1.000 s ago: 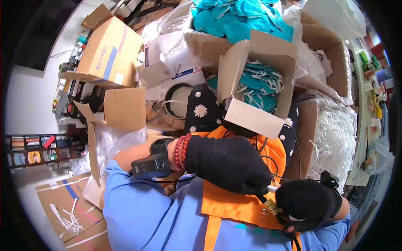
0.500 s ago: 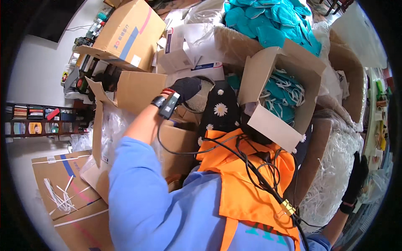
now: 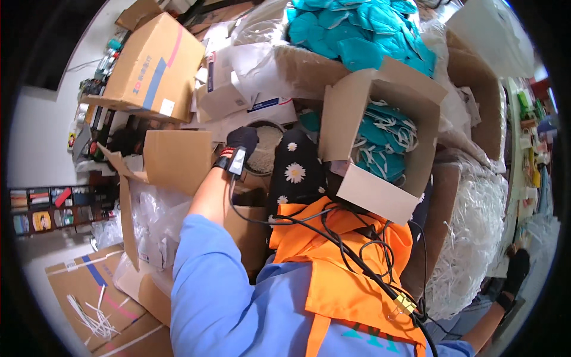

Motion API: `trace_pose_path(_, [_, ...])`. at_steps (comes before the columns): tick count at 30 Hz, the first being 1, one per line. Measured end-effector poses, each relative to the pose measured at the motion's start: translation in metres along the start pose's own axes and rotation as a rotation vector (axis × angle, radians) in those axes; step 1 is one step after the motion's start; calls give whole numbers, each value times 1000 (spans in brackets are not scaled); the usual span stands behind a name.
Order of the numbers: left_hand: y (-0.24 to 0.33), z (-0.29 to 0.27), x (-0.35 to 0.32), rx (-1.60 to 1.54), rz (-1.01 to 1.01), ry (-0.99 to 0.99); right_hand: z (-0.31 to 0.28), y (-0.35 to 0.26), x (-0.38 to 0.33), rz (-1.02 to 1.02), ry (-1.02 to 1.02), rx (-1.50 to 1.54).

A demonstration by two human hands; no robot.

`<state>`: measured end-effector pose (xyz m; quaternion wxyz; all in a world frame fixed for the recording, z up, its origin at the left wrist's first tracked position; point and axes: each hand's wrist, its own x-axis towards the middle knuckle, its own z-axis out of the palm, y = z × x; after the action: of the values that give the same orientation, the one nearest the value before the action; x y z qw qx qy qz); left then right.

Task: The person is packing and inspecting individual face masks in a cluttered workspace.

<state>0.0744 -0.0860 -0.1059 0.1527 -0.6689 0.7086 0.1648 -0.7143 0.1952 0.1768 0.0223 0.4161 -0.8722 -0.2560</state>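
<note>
My left hand (image 3: pixel 242 140), in a black glove, is at the left rim of a round container (image 3: pixel 263 149) filled with pale, grainy-looking stuff. Its fingers are curled and look closed on that rim, though their tips are hidden. Far out at the lower right is my right hand (image 3: pixel 517 271), also black-gloved, beside the worktop edge; it is dark and its fingers cannot be made out. An open carton (image 3: pixel 380 199) of teal face masks (image 3: pixel 383 143) with white ear loops stands tilted by my legs, in front of me.
A large heap of teal masks (image 3: pixel 363 33) fills a lined box at the back. To the right stands a box of white ear-loop strips (image 3: pixel 470 232). Brown cartons (image 3: pixel 157 65) are on the left. Black cables (image 3: pixel 357 250) cross my orange apron (image 3: pixel 309 285).
The view has shifted, so the scene sits further left. My left hand stays at the container rim. My right hand has lowered, its outstretched fingers now less distinct.
</note>
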Motion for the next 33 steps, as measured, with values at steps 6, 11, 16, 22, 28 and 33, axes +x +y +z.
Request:
trace_pose_path(6, [109,-84,-5,-167,458,673,-42,-97,-10,-319,453,214])
trace_pose_path(11, [256,-143,-16,-466,797,571,-42,-227,-24,-608,543,474])
trace_pose_path(16, [335,-119,41,-253,747,299,-50,-348,-79,-858,648,786])
trace_pose_path(22, [344,-79,84,-57,671,40,-33,-380,-122,-952,215,887])
trace_pose_path(28, [346,-80,54,-366,582,-7,-28,-373,-115,-910,159,854])
trace_pose_path(33, [330,-82,59,-120,622,136,-31,-374,-118,-928,144,930])
